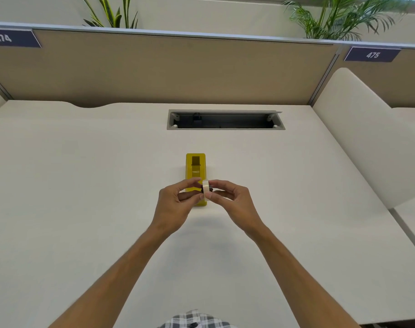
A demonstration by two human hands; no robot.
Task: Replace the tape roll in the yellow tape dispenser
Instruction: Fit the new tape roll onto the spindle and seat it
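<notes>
Left hand (175,202): your fingers pinch the tape roll's left side
Right hand (235,201): your fingertips close on its right side
Tape roll (206,190): on edge between both hands, dark hub showing
Yellow tape dispenser (196,168): on the desk (83,185), just behind your hands

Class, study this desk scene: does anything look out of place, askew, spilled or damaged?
Little stands out. The yellow tape dispenser sits upright and square on the desk, and the tape roll is held between both hands. The only oddity is the cable tray in the desk, left open. Nothing looks spilled or damaged.
</notes>
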